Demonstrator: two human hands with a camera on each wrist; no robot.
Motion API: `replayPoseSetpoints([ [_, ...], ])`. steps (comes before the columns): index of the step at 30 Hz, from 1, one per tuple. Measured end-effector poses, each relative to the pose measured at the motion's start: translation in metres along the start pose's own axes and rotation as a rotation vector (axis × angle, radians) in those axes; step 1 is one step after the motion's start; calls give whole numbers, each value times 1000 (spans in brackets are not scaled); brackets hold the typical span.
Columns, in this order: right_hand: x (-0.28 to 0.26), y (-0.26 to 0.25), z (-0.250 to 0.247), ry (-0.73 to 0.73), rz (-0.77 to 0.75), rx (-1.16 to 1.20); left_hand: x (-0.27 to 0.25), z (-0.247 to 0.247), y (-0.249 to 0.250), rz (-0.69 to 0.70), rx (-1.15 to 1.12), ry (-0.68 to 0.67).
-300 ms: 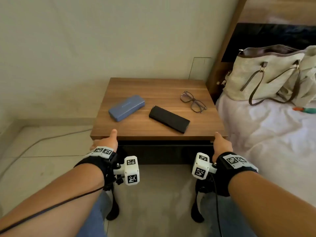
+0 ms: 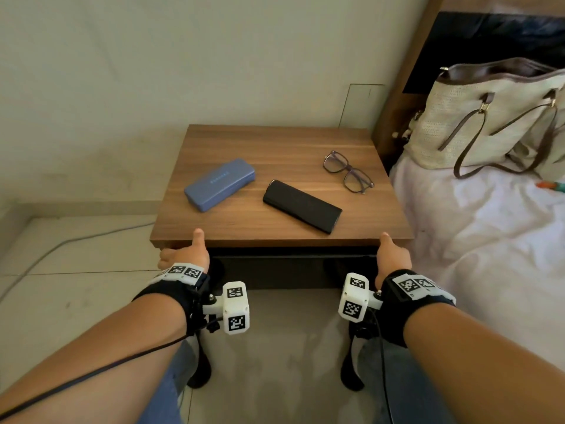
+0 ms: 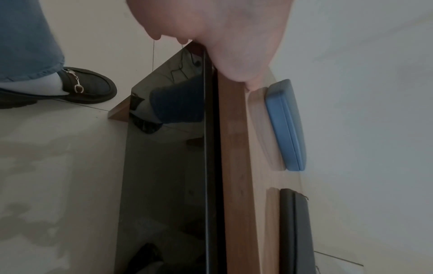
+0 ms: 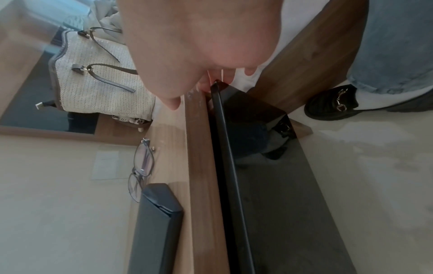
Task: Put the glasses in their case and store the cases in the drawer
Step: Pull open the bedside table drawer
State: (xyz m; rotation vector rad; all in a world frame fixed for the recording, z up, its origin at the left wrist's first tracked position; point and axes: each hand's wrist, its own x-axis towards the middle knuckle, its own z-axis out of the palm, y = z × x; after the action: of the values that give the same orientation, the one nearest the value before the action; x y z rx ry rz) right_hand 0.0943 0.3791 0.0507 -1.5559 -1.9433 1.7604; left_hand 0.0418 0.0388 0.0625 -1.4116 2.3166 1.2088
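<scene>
A blue hard case (image 2: 219,185) and a black case (image 2: 302,206) lie shut on the wooden nightstand (image 2: 275,142). The glasses (image 2: 348,172) lie unfolded at its right, beyond the black case. My left hand (image 2: 185,256) holds the left end of the glossy black drawer front (image 2: 290,270), thumb on the tabletop, fingers curled under the top's edge. My right hand (image 2: 393,255) grips the right end the same way. In the right wrist view the fingertips (image 4: 250,71) hook over the drawer front's (image 4: 281,204) upper corner. The drawer's inside is hidden.
A woven handbag (image 2: 489,117) stands on the white bed (image 2: 489,255) right beside the nightstand. The wall closes off the back. A cable (image 2: 76,240) runs along the tiled floor at left. My shoes (image 2: 200,371) stand just before the drawer.
</scene>
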Motion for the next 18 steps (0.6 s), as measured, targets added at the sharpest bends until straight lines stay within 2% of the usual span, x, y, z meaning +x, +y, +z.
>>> replayPoseSetpoints([
  [4, -5, 5, -4, 69, -27, -21, 3, 3, -7, 33, -75, -1],
  [12, -19, 6, -9, 59, -29, -89, -1, -3, -17, 64, -154, 16],
  [18, -36, 8, -14, 80, 9, -155, -1, -11, -27, -2, -124, -37],
])
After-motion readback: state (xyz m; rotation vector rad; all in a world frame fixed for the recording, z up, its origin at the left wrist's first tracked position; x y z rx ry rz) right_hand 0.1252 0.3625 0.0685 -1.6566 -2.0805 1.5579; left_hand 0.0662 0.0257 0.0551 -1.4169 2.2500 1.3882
